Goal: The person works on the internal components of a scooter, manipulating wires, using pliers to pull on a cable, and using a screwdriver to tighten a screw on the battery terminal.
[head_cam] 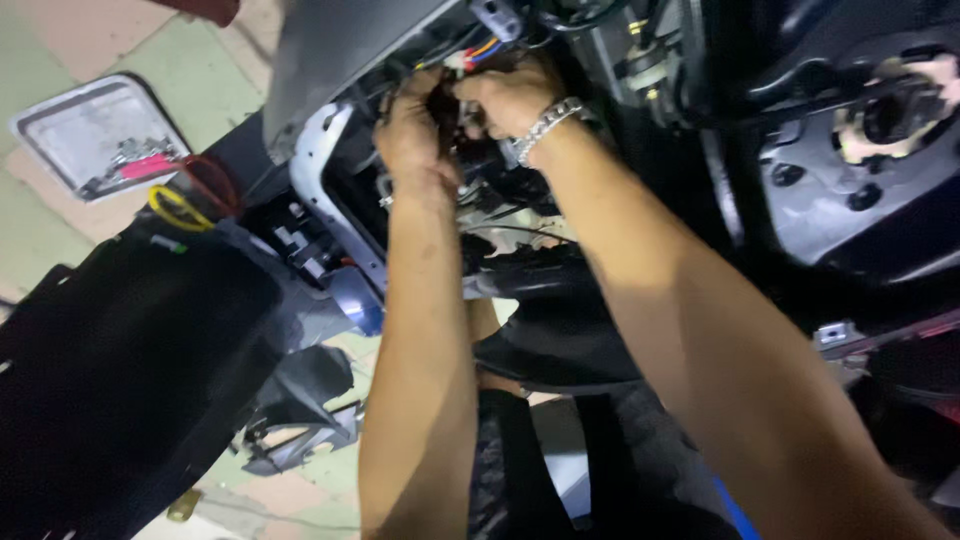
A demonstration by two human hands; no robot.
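Wiring bundle (478,52), red, yellow, blue strands, left hand (412,130) and right hand (510,95) pinching it

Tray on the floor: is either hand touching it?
No. Both the left hand and right hand are up in the wiring, far from the tray.

Both bare forearms reach up and away from the camera, converging near the top of the view. The left hand (412,130) shows its back, fingers curled inward (their tips are hidden). The right hand (510,95) sits just beside it, nearly touching, fingers bent, with a silver chain bracelet (545,125) around the wrist.
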